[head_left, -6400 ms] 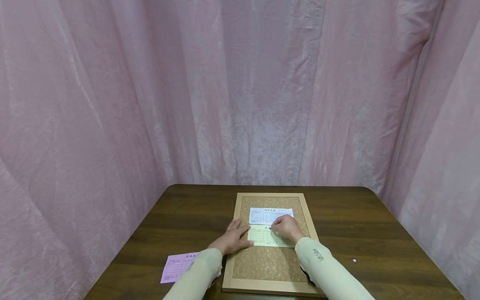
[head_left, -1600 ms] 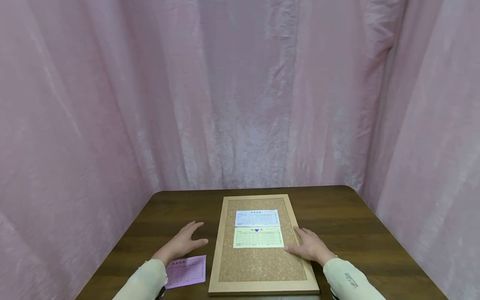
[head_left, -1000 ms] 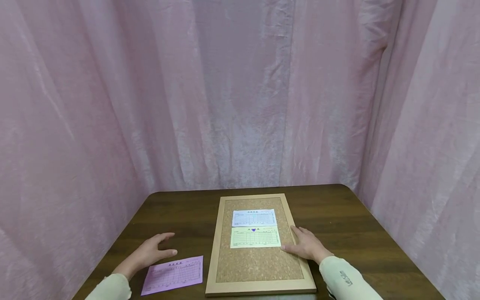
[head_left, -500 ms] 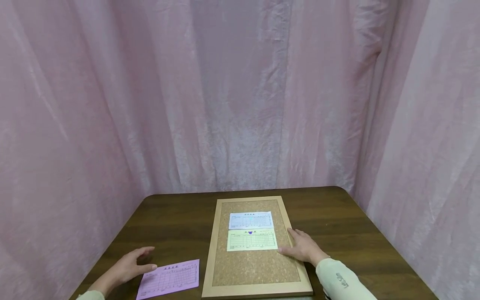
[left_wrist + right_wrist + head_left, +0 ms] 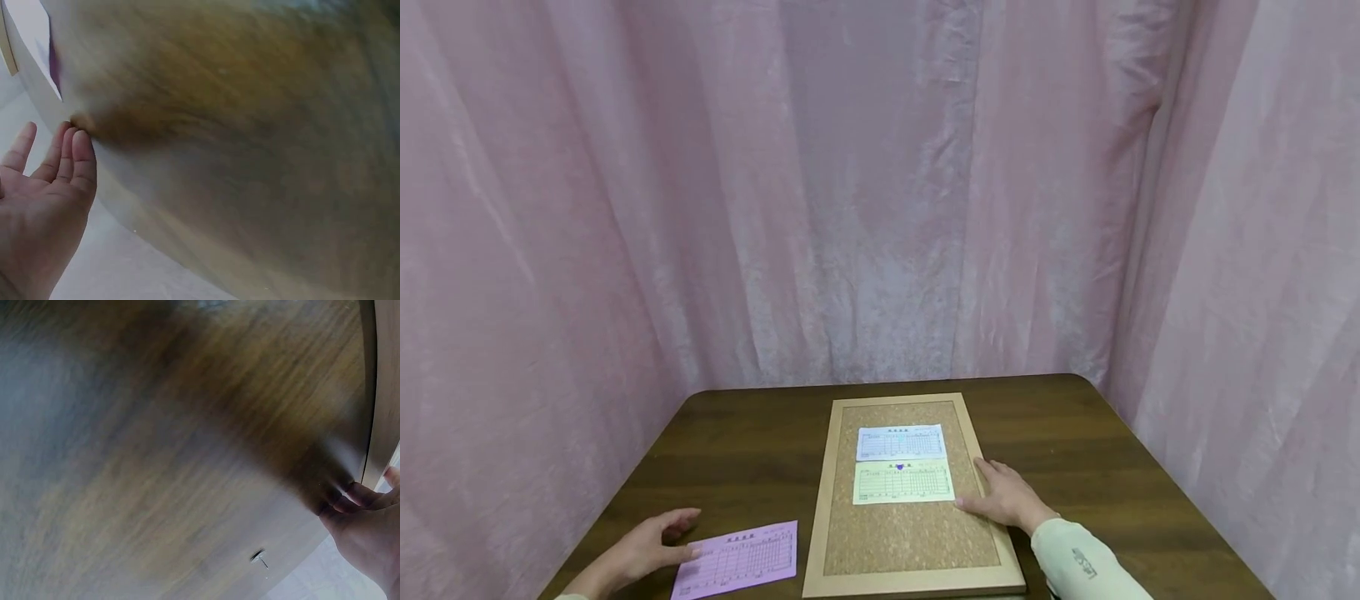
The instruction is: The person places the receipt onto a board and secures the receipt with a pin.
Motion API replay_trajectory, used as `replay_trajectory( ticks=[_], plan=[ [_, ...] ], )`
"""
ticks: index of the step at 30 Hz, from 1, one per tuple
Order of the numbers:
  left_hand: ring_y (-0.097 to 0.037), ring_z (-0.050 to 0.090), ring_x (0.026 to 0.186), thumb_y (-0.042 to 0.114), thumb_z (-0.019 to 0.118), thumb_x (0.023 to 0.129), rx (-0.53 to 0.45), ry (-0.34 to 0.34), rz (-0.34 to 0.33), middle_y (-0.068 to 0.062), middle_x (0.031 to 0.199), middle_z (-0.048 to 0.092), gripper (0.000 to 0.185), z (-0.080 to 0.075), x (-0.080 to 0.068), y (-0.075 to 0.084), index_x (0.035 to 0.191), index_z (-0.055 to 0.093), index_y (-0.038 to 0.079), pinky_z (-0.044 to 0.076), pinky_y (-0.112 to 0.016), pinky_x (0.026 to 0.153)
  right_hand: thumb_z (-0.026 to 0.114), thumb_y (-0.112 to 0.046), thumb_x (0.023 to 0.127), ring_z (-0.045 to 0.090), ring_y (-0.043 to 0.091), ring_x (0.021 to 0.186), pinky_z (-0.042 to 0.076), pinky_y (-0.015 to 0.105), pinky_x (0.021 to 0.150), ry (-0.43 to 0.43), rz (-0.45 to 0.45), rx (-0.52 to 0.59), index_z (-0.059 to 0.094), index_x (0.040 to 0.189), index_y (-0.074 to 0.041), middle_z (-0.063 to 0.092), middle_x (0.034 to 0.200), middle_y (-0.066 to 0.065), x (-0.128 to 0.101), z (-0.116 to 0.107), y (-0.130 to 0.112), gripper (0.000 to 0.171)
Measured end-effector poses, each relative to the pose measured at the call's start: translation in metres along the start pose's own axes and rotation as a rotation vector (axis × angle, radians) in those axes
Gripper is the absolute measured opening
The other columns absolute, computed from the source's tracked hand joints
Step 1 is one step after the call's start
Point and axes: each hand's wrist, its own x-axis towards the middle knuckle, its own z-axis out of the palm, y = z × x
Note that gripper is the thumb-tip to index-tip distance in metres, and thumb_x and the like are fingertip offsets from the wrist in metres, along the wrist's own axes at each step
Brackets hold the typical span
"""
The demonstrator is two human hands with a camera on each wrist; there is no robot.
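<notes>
The person's left hand [image 5: 643, 546] lies low at the near left of the dark wooden desk [image 5: 760, 458], fingers loosely spread and relaxed, their tips touching the left edge of a pink form slip [image 5: 736, 562] that lies flat on the wood just left of the corkboard [image 5: 910, 542]. The hand grips nothing; from the left wrist camera the fingers [image 5: 74, 159] show straight and close together against a blurred desk surface.

The right hand [image 5: 1006, 498] rests flat on the corkboard's right side — palm down, fingers straight, lying across the cork and the light wooden frame [image 5: 817, 500]. It holds nothing either. In the right wrist view its fingertips [image 5: 350, 495] curl a little at the frame's edge, and a small metal pushpin [image 5: 259, 557] lies on the desk nearby, apart from the hand.

Two slips sit on the cork, one above the other and touching: a white form [image 5: 901, 442] farther away, a pale yellow form [image 5: 902, 483] nearer, with a purple pin [image 5: 900, 467] at the yellow one's top edge. Pink curtains [image 5: 880, 192] hang behind the desk and on both sides — close round it.
</notes>
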Motion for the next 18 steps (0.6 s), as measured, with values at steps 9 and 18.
replay_trajectory(
  ticks=[9,18],
  plan=[
    [-0.039,0.050,0.112,0.026,0.083,0.081,-0.020,-0.007,-0.020,-0.019,0.126,0.057,0.073,0.0013,-0.0049,-0.0033,0.136,0.050,-0.010,0.046,-0.053,0.089,0.072,-0.060,0.081,0.033,0.054,0.135,0.031,0.067,0.104,0.007,-0.001,-0.014,0.041,0.149,-0.002,0.038,0.146,0.034,0.0012,0.0003,0.0005,0.095],
    [-0.039,0.050,0.114,0.029,0.086,0.077,0.019,0.009,0.010,-0.020,0.127,0.054,0.071,0.0053,-0.0079,-0.0058,0.130,0.057,-0.008,0.048,-0.032,0.086,0.073,-0.059,0.081,0.032,0.053,0.137,0.030,0.066,0.105,0.000,0.014,0.001,0.040,0.150,-0.002,0.037,0.147,0.034,-0.0003,0.0013,0.0006,0.095]
  ],
)
